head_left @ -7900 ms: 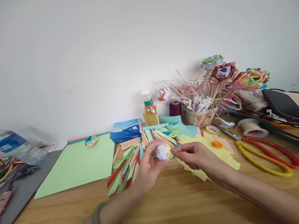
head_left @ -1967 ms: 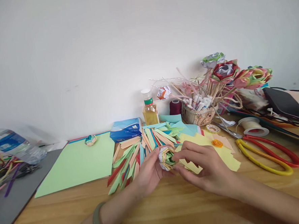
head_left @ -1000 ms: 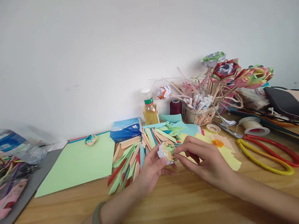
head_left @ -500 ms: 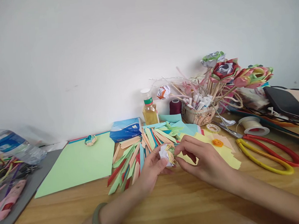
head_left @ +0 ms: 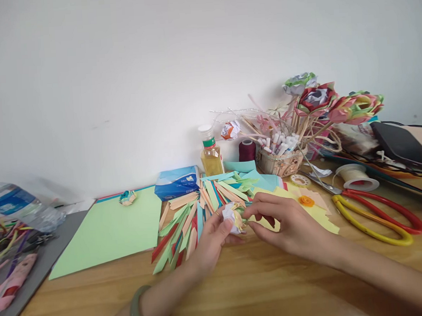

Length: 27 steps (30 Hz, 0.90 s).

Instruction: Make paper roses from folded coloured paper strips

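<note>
Currently, over the table [head_left: 240, 289], short of its far edge, a flower [head_left: 232, 217] is being gripped by the left hand [head_left: 209, 235] and pinched by the right hand [head_left: 290, 223].

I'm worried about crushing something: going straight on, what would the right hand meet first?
Likely the flower in the left hand; the right hand is at its edge, though contact is unclear.

This place seems to be a handcraft corner. On the wooden table [head_left: 262, 288] there are folded paper strips [head_left: 182, 228], a thread spool [head_left: 355, 177] and large scissors [head_left: 338, 202]; on the far side, rightward, paper flowers [head_left: 316, 98] stand in a basket [head_left: 282, 167].
</note>
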Each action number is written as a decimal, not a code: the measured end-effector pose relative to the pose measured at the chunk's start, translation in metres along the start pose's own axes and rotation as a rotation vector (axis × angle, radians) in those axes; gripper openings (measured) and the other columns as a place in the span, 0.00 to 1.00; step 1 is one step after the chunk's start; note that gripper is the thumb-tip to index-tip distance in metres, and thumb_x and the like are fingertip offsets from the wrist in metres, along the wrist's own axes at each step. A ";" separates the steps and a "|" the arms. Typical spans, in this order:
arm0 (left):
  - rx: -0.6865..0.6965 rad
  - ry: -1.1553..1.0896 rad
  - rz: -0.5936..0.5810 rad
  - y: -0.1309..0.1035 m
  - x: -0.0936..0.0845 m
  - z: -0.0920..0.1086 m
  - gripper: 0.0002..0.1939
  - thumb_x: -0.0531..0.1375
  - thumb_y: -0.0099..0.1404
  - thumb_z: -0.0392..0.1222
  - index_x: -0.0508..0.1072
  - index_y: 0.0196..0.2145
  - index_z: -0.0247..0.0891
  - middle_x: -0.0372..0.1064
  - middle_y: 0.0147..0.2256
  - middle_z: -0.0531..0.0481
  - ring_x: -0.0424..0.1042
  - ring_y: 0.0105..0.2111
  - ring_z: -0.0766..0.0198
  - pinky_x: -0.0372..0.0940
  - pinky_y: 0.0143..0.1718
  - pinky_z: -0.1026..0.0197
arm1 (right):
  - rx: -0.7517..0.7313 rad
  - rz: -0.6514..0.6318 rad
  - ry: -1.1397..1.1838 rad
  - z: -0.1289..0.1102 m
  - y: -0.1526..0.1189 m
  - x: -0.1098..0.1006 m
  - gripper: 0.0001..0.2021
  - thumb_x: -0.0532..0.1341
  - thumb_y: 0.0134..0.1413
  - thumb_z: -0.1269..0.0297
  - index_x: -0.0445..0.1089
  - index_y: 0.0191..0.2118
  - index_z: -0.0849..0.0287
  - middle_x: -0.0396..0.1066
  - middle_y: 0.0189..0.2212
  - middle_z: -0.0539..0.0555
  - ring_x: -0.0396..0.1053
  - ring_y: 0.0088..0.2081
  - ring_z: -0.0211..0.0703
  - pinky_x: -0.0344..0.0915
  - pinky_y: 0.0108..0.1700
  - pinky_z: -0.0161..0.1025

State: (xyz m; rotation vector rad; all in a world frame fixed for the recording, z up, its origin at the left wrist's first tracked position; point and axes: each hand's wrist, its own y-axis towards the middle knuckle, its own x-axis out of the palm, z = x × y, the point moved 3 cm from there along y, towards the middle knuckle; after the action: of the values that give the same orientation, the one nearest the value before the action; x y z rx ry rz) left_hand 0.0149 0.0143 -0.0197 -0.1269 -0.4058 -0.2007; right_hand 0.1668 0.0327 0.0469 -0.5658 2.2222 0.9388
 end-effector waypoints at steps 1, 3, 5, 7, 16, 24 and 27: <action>-0.005 0.004 0.001 0.000 0.000 0.000 0.25 0.63 0.54 0.53 0.69 0.46 0.38 0.70 0.41 0.43 0.71 0.37 0.58 0.68 0.30 0.62 | -0.027 0.003 -0.007 0.000 -0.001 0.001 0.07 0.54 0.53 0.71 0.70 0.34 0.59 0.66 0.26 0.51 0.64 0.28 0.36 0.61 0.29 0.33; -0.015 0.015 -0.001 0.000 0.000 -0.001 0.24 0.62 0.54 0.54 0.70 0.45 0.38 0.70 0.40 0.43 0.71 0.36 0.59 0.68 0.30 0.62 | -0.069 0.001 -0.018 -0.001 -0.002 0.002 0.07 0.54 0.54 0.71 0.70 0.35 0.59 0.67 0.27 0.52 0.64 0.28 0.36 0.61 0.29 0.33; -0.022 0.027 -0.013 -0.001 -0.001 -0.002 0.23 0.61 0.55 0.54 0.70 0.45 0.38 0.70 0.40 0.44 0.71 0.36 0.59 0.68 0.29 0.62 | -0.094 0.003 -0.007 -0.001 -0.002 0.003 0.07 0.54 0.54 0.71 0.70 0.35 0.59 0.67 0.28 0.52 0.64 0.28 0.36 0.61 0.29 0.33; -0.025 0.034 -0.030 -0.001 -0.001 -0.002 0.23 0.60 0.56 0.54 0.70 0.45 0.38 0.70 0.41 0.43 0.71 0.36 0.59 0.68 0.30 0.62 | -0.092 0.012 0.028 -0.002 -0.002 0.002 0.07 0.55 0.54 0.71 0.70 0.34 0.59 0.67 0.27 0.52 0.64 0.28 0.35 0.61 0.28 0.32; -0.030 0.053 -0.026 0.000 0.000 -0.001 0.24 0.63 0.53 0.53 0.70 0.44 0.36 0.69 0.41 0.43 0.70 0.38 0.57 0.68 0.30 0.61 | 0.118 -0.066 0.123 0.004 0.001 0.005 0.07 0.56 0.48 0.75 0.69 0.25 0.60 0.65 0.21 0.48 0.60 0.22 0.32 0.57 0.23 0.30; -0.036 0.062 -0.033 0.000 0.000 -0.003 0.23 0.62 0.55 0.53 0.71 0.44 0.37 0.69 0.42 0.43 0.68 0.40 0.57 0.67 0.31 0.62 | 0.136 -0.096 0.149 0.002 0.003 0.005 0.06 0.56 0.47 0.74 0.69 0.26 0.60 0.65 0.21 0.48 0.61 0.23 0.33 0.58 0.24 0.30; -0.036 0.070 -0.027 0.000 0.000 -0.003 0.23 0.62 0.54 0.53 0.71 0.44 0.37 0.69 0.41 0.43 0.68 0.39 0.58 0.67 0.31 0.62 | 0.135 -0.107 0.151 0.002 0.003 0.005 0.06 0.56 0.48 0.73 0.68 0.26 0.59 0.65 0.22 0.48 0.62 0.23 0.33 0.59 0.25 0.30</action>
State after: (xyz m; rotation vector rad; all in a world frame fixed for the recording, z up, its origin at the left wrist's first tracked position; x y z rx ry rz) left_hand 0.0157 0.0140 -0.0222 -0.1496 -0.3347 -0.2385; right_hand 0.1623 0.0356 0.0437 -0.7047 2.3426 0.7057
